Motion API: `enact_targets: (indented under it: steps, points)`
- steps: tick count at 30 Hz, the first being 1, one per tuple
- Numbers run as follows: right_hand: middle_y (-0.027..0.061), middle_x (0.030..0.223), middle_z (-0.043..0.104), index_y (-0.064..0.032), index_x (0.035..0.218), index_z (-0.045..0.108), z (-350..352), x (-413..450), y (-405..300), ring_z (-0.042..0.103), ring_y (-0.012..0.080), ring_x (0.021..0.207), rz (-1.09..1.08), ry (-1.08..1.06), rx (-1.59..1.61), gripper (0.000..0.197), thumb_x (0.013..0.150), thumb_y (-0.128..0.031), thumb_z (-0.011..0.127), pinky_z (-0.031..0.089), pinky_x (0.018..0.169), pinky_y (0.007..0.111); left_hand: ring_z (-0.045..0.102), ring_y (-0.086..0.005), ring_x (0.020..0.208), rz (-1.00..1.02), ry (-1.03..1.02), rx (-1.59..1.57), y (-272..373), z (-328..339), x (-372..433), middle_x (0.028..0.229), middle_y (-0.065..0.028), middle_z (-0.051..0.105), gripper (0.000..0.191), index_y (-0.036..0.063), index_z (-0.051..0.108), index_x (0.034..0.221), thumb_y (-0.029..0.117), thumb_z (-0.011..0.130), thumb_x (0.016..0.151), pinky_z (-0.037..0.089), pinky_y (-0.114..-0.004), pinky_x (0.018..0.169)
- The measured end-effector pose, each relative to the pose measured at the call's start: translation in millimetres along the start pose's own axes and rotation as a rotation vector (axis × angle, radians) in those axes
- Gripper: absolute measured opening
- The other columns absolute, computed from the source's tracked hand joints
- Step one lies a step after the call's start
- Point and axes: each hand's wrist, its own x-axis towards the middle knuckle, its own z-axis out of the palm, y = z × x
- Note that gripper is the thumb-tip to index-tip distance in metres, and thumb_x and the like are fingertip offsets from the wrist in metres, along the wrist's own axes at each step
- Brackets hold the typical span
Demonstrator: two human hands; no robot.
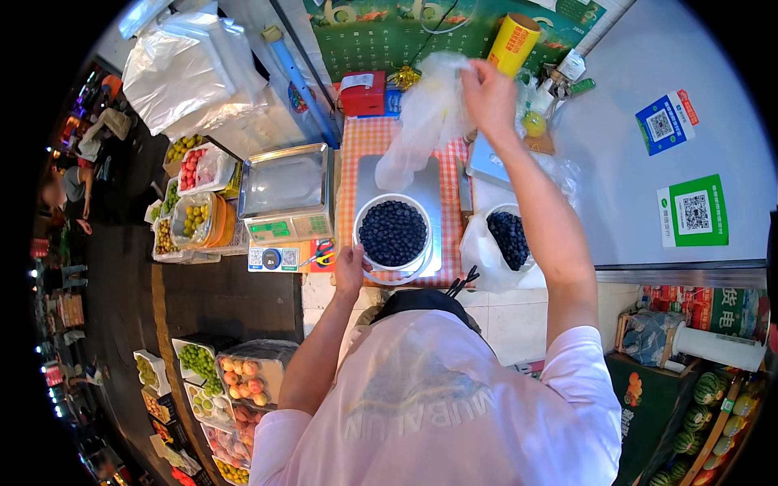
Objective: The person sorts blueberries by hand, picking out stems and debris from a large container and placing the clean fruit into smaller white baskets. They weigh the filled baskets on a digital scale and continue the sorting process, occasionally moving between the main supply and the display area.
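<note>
A round white bucket (430,227) full of blueberries (392,233) stands on a metal plate (372,167) over a checked cloth. My left hand (351,267) grips the bucket's near left side, thumb at the rim. The bucket's white handle (398,282) hangs down toward me. Beyond it, my right hand (491,97) is raised, with a thin clear plastic bag (434,100) pinched in its fingers. The bag dangles leftward, its lower end above the plate. Below my right forearm, dark grapes or berries (508,240) lie in a white bag-lined container (480,244), partly hidden by the arm.
A weighing scale (289,188) stands at left, with scissors (323,253) by its near corner. Plastic bags (182,73) hang at upper left. At the back are a red box (363,92) and a yellow film roll (514,42). A knife (464,185) lies right of the plate.
</note>
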Motion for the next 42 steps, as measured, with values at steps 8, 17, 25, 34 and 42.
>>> enact_targets:
  steps: [8,17,25,34,42]
  points:
    - [0.0174,0.074,0.069,-0.0062,0.086,0.069,-23.9,-55.4,-83.1,0.070,0.0342,0.071,-0.283,-0.578,-0.399,0.018,0.084,-0.022,0.060,0.055,0.065,0.047,0.058,-0.0150,0.069,0.386,0.411,0.602,-9.8,-15.4,-1.6,0.078,-0.0069,0.063,0.029,-0.0018,0.062,0.097,0.027,0.063,0.097,0.048,-0.029,0.066]
    - [0.0168,0.081,0.070,-0.0042,0.085,0.068,15.5,-242.1,-52.1,0.069,0.0343,0.078,-0.203,-1.044,-0.123,0.019,0.074,-0.020,0.069,0.055,0.066,0.046,0.065,-0.0137,0.075,-0.243,-0.313,-0.415,52.5,34.7,-7.2,0.082,-0.0033,0.066,0.031,0.0075,0.066,0.091,0.037,0.059,0.098,0.052,-0.027,0.066]
    - [0.0134,0.090,0.067,-0.0039,0.105,0.068,-110.6,-247.9,16.5,0.066,0.0316,0.085,0.306,-0.323,0.000,0.028,0.082,-0.019,0.071,0.054,0.076,0.041,0.057,-0.0112,0.067,0.069,0.110,-0.233,52.3,17.3,-11.5,0.080,-0.0022,0.064,0.016,0.0006,0.065,0.095,0.015,0.059,0.097,0.047,-0.029,0.061]
    - [0.0079,0.074,0.059,-0.0081,0.088,0.068,-134.1,-318.3,80.9,0.060,0.0291,0.075,0.300,-0.397,-0.127,0.014,0.078,-0.016,0.074,0.048,0.063,0.041,0.046,-0.0045,0.063,0.390,0.129,0.484,99.4,65.4,-68.7,0.070,0.0023,0.055,0.030,0.0051,0.063,0.128,0.010,0.056,0.100,0.041,-0.021,0.059]
    - [0.0090,0.091,0.054,-0.0017,0.103,0.062,-134.9,-335.4,67.0,0.054,0.0258,0.088,0.014,-0.515,-0.227,0.028,0.076,-0.010,0.061,0.048,0.072,0.036,0.062,-0.0114,0.066,0.479,-0.098,0.605,101.6,141.2,-78.5,0.080,-0.0082,0.071,0.017,0.0036,0.073,0.107,0.011,0.065,0.094,0.047,-0.025,0.061]
